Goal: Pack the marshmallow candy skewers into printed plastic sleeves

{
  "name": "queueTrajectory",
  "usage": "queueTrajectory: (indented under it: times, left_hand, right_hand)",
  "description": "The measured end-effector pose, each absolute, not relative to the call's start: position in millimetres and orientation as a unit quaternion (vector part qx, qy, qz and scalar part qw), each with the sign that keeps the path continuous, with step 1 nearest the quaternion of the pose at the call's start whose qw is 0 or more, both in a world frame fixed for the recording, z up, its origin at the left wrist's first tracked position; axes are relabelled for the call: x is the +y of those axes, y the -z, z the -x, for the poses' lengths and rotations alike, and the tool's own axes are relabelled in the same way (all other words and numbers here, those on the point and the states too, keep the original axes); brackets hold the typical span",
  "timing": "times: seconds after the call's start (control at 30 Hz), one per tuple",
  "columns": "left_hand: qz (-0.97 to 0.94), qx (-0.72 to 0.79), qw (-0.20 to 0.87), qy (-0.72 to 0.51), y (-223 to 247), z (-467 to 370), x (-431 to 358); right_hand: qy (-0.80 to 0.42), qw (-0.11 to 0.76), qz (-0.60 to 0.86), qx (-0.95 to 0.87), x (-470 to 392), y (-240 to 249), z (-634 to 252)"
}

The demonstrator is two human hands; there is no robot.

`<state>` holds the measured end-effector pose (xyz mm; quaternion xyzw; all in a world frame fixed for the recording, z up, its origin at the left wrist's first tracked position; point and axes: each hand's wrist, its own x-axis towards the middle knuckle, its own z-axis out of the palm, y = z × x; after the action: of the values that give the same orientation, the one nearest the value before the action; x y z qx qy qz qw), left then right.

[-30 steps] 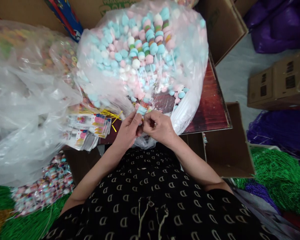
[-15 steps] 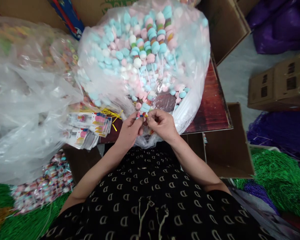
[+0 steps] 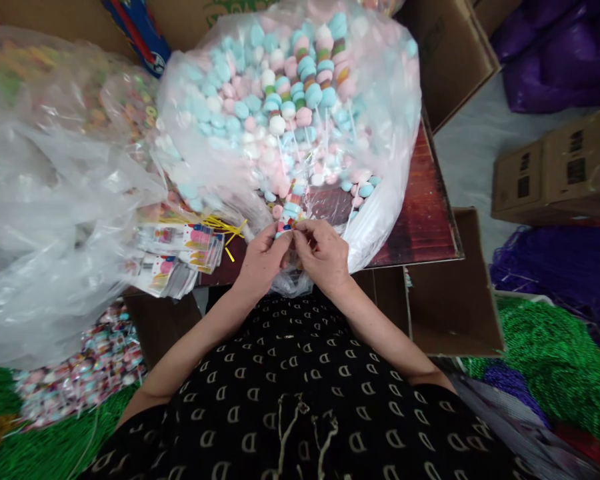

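Observation:
My left hand (image 3: 264,260) and my right hand (image 3: 325,253) meet at the table's front edge, fingers of both pinched together. Between them is a clear-wrapped candy skewer (image 3: 293,208) with a small colourful label at its lower end, gripped by both hands. Beyond lies a large clear bag (image 3: 200,113) of pink, blue and white marshmallows. Several candy skewers (image 3: 307,70) with white sticks rest on top of it. To the left of my left hand are printed cards (image 3: 173,277) in stacks and yellow twist ties (image 3: 225,227).
Another big plastic bag (image 3: 55,220) covers the left side. An open cardboard box (image 3: 455,300) stands below the table's right edge (image 3: 420,220). Wrapped candies (image 3: 90,373) lie at the lower left, green strands (image 3: 550,353) at the lower right. Closed cartons (image 3: 555,173) are on the floor.
The wrapped skewer between my hands now shows more of its length, pointing away from me. Both hands keep their pinch and have shifted only slightly.

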<state>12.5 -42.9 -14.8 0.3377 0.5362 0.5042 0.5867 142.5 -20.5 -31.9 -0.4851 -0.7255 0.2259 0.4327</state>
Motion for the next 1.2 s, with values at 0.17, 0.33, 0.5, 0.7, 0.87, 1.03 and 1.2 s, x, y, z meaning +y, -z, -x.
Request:
queueTrajectory:
  times: [0.17, 0.33, 0.5, 0.7, 0.87, 1.03, 1.2]
  left_hand:
    - [-0.331, 0.544, 0.584, -0.503, 16, -11, -43]
    - [-0.33, 0.54, 0.585, -0.507, 15, -11, -42]
    - [-0.323, 0.544, 0.591, -0.501, 13, -12, -43]
    - [-0.355, 0.551, 0.576, -0.489, 24, -7, -45]
    - [-0.363, 0.556, 0.569, -0.486, 30, -5, -46]
    - [-0.34, 0.54, 0.594, -0.49, 19, -9, -44]
    - [-0.315, 0.538, 0.603, -0.497, 14, -12, -41]
  right_hand:
    - [-0.234, 0.411, 0.483, -0.737, -19, 32, -143]
    - [-0.232, 0.408, 0.462, -0.752, -16, 36, -146]
    - [-0.243, 0.38, 0.476, -0.755, -13, 38, -148]
    - [-0.27, 0.378, 0.464, -0.754, -11, 33, -150]
    - [-0.264, 0.363, 0.457, -0.768, -9, 30, -152]
    - [-0.24, 0.385, 0.454, -0.767, -7, 32, -150]
    - [-0.224, 0.385, 0.478, -0.757, -8, 34, -146]
